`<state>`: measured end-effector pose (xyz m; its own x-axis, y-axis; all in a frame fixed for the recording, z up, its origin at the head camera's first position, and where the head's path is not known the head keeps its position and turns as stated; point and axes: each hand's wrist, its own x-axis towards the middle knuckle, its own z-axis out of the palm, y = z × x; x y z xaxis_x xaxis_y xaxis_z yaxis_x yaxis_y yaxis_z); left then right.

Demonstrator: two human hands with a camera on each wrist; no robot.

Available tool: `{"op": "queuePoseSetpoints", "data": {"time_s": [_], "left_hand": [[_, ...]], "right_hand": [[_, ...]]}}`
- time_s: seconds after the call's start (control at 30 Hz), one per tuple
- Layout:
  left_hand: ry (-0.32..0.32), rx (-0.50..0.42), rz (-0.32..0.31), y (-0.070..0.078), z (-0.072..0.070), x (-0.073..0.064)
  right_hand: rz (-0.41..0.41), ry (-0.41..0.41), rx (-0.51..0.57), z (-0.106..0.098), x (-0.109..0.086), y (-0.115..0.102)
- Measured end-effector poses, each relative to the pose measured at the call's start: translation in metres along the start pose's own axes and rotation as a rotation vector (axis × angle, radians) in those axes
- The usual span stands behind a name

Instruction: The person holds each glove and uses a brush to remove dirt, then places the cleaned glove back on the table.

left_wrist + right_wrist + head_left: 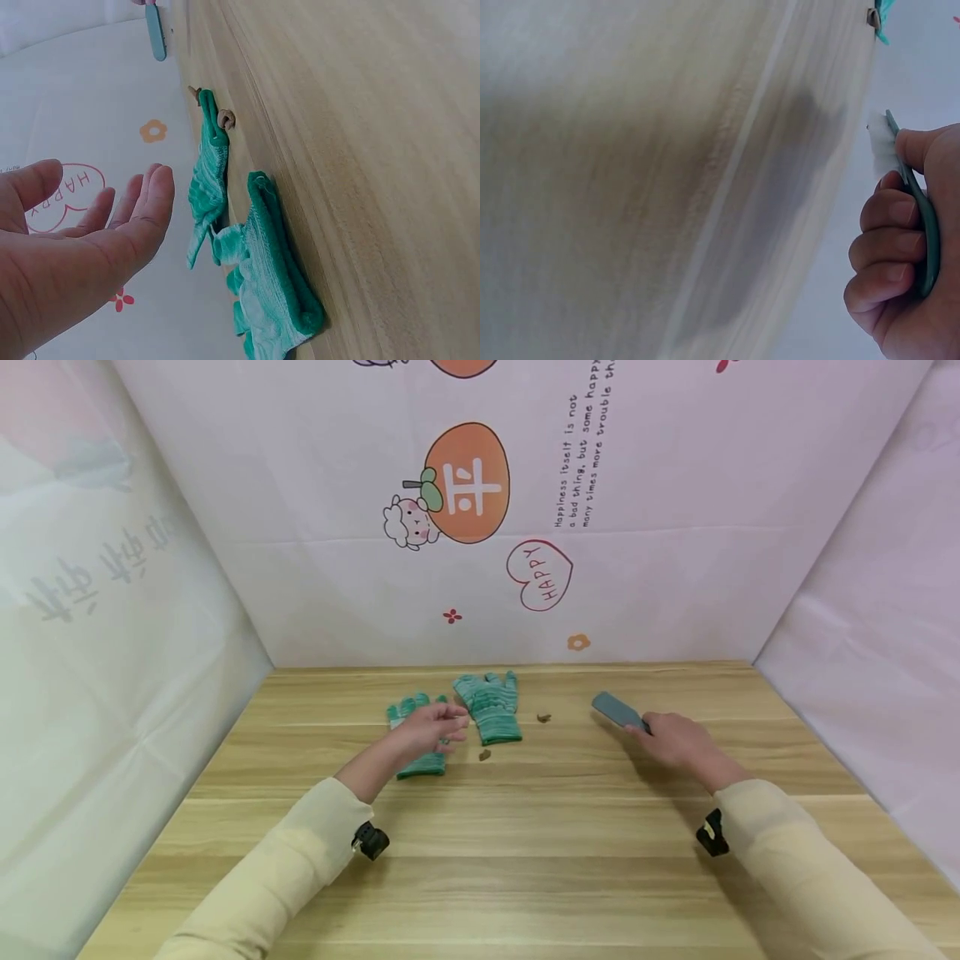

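My right hand point(675, 741) grips a teal-handled brush point(617, 710) above the right side of the table. In the right wrist view the fingers curl round its handle, the thumb lies along it, and white bristles point(883, 146) show beyond. My left hand point(429, 731) hovers over one green-and-white knit glove point(422, 766), partly hiding it in the head view. Its fingers are loosely bent and hold nothing. A second knit glove point(492, 706) lies just right of it. Small brown bits sit close by: one lump point(484, 754) below that glove, another piece point(543, 718) to its right.
A wood-grain table point(540, 877) carries everything. A white printed sheet point(337, 593) stands along its back edge, with further white sheets point(870, 610) at both sides. Dark bands point(371, 841) with small devices sit at both sleeves.
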<state>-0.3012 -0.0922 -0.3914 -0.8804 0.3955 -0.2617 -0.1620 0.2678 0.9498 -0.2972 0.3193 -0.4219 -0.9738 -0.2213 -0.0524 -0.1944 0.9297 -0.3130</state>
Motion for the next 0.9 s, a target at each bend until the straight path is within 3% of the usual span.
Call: {"op": "queuePoseSetpoints", "data": {"time_s": [0.9], "left_hand": [[-0.028, -0.006, 0.007, -0.015, -0.008, -0.022]], "right_hand": [[-0.023, -0.093, -0.002, 0.017, 0.006, 0.013]]}}
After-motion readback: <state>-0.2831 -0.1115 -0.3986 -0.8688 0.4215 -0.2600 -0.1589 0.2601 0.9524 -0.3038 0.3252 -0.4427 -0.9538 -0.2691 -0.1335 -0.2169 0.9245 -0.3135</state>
